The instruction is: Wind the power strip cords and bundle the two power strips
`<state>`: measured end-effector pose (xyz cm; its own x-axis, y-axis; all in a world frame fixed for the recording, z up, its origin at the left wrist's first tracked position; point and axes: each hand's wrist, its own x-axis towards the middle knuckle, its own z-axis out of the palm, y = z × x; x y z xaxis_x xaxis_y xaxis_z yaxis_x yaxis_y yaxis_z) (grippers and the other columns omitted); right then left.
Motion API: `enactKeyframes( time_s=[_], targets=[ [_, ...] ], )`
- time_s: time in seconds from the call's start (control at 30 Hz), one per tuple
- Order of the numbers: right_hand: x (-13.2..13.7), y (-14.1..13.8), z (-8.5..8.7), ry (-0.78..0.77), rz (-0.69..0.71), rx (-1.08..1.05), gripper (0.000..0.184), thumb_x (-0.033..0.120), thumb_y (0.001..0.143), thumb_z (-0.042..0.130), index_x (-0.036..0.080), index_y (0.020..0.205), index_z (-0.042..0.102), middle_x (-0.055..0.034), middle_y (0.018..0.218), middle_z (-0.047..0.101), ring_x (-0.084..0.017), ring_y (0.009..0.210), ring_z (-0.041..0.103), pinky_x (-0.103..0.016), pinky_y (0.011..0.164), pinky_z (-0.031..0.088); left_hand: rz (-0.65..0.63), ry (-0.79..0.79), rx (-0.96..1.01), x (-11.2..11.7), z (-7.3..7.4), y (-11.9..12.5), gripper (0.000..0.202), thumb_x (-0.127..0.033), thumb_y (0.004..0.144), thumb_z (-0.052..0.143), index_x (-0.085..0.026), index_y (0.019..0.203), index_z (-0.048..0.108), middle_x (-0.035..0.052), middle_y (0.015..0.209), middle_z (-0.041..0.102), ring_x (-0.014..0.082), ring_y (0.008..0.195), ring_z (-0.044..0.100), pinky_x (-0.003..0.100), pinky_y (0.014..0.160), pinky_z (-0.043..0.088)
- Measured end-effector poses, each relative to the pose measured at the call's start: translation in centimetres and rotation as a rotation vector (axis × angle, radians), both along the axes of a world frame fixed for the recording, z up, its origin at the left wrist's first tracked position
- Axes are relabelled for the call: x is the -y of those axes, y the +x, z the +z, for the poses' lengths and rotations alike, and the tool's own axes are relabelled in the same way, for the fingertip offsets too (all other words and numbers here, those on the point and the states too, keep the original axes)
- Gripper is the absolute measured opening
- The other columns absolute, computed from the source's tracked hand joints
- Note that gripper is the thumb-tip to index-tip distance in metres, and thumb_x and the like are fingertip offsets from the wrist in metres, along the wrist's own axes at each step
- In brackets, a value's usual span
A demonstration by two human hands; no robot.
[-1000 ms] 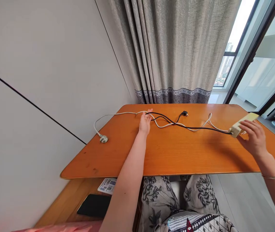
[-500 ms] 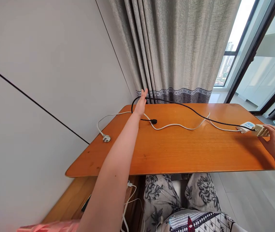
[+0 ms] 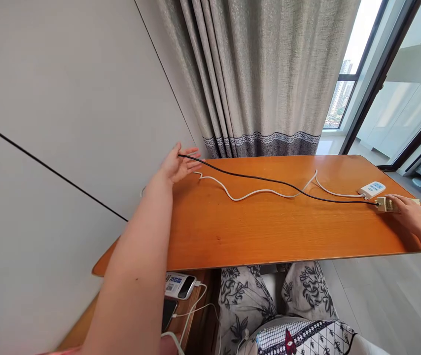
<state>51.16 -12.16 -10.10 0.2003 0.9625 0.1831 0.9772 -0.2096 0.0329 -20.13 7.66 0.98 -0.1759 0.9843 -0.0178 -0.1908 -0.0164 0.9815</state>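
My left hand (image 3: 181,165) is at the table's far left, palm turned up and fingers stretched out. A black cord (image 3: 247,176) sits in the crook of its thumb; the cord's free end is out of sight behind the hand and arm. From there the cord runs right, sagging slightly, into the end of a beige power strip (image 3: 383,204). My right hand (image 3: 408,209) is closed over that strip at the table's right end. Just behind it lies a white labelled box (image 3: 372,190), whose white cord (image 3: 265,191) winds left across the table, under the black cord.
The orange wooden table (image 3: 255,231) meets a pale wall (image 3: 58,98) on the left. A grey curtain (image 3: 269,74) hangs behind it. Below the front edge, left of my legs, lie a white device (image 3: 180,286), a dark phone (image 3: 169,313) and white cables (image 3: 190,318).
My left hand has moved left with the black cord, drawing its loop straighter. The cord's black end no longer shows. The strip under my right hand has shifted slightly left and nearer, away from the white box.
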Motion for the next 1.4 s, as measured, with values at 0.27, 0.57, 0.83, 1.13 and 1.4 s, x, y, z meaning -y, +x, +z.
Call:
enactKeyframes(
  time_s=[0.27, 0.57, 0.83, 1.13, 1.4],
  targets=[
    [-2.4, -1.1, 0.8, -0.047, 0.113, 0.052, 0.047, 0.021, 0.094, 0.045, 0.016, 0.137, 0.062, -0.02, 0.145, 0.058, -0.033, 0.131, 0.057, -0.041, 0.095, 0.051, -0.074, -0.406, -0.164, 1.3, -4.7, -2.4, 0.079, -0.068, 0.096, 0.023, -0.011, 0.085, 0.077, 0.0253, 0.096, 0.077, 0.0368, 0.096, 0.075, 0.053, 0.103, 0.052],
    [-3.0, -1.1, 1.5, -0.181, 0.061, 0.085, 0.063, 0.003, 0.084, 0.042, 0.018, 0.143, 0.06, -0.014, 0.151, 0.055, -0.033, 0.133, 0.057, -0.041, 0.092, 0.053, -0.27, -0.532, -0.254, 0.8, -7.1, -1.8, 0.076, -0.077, 0.085, 0.039, -0.014, 0.07, 0.079, 0.0348, 0.095, 0.074, 0.0432, 0.08, 0.077, 0.049, 0.074, 0.063],
    [-4.4, -0.7, 1.0, -0.247, 0.103, 0.122, 0.071, 0.0, 0.075, 0.048, 0.02, 0.142, 0.061, -0.0147, 0.148, 0.057, -0.033, 0.129, 0.06, -0.042, 0.093, 0.055, -0.604, -0.532, -0.28, 1.1, -7.7, -0.3, 0.053, -0.068, 0.077, 0.067, -0.018, 0.062, 0.076, 0.0275, 0.08, 0.076, 0.0379, 0.067, 0.077, 0.035, 0.051, 0.061],
    [-7.6, -11.3, 2.9, 0.171, 0.593, 0.041, 0.043, 0.021, 0.088, 0.055, 0.02, 0.129, 0.067, -0.0144, 0.141, 0.062, -0.033, 0.134, 0.055, -0.052, 0.108, 0.047, -0.456, 0.463, -0.5, 3.2, -7.7, 11.5, 0.034, -0.053, 0.069, 0.083, -0.021, 0.081, 0.079, 0.0106, 0.083, 0.078, 0.0258, 0.07, 0.076, 0.034, 0.066, 0.063],
    [-11.4, -27.8, 2.0, 0.044, 0.832, 0.065, 0.052, 0.031, 0.092, 0.063, 0.009, 0.138, 0.058, -0.0209, 0.134, 0.065, -0.035, 0.128, 0.059, -0.055, 0.117, 0.035, -0.379, 0.314, -1.103, 3.3, -11.4, 17.2, 0.041, -0.024, 0.06, 0.088, -0.02, 0.096, 0.069, 0.0201, 0.116, 0.072, 0.0467, 0.125, 0.058, 0.059, 0.117, 0.03]
  ],
)
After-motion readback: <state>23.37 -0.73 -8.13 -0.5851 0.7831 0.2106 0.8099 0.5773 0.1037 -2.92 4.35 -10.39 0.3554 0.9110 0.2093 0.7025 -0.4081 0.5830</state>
